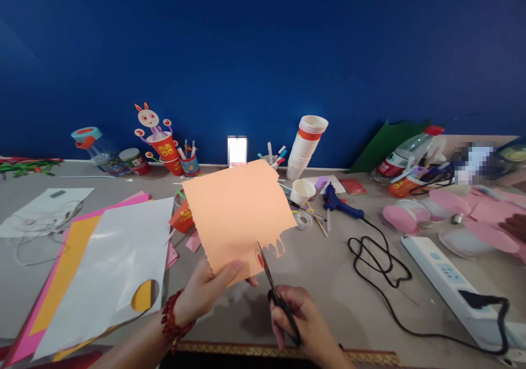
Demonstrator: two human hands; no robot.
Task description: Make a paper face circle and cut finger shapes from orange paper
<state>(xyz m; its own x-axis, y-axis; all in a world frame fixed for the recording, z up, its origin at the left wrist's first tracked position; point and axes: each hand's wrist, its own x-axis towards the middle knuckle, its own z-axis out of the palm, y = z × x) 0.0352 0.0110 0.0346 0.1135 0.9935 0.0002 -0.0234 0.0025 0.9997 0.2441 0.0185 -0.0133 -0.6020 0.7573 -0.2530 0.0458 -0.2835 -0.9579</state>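
Observation:
My left hand (211, 287) grips the lower left edge of an orange sheet of paper (238, 210), thumb on top and fingers beneath. The sheet is held up over the table, with ragged cut-outs along its lower right edge. A small red-and-white oval drawing (259, 258) is on it near the bottom. My right hand (293, 311) has its fingers in the handles of black scissors (269, 276). Their blades lie at the paper just right of the oval, pointing up and away from me. Whether the blades are parted is hard to tell.
White, yellow and pink sheets (123, 248) lie left. Behind stand a rabbit figure in a red cup (166, 148), stacked paper cups (306, 147) and a white cup (303, 191). Right are a blue glue gun (341, 203), its black cord, a power strip (446, 281) and another person's hand (515, 229).

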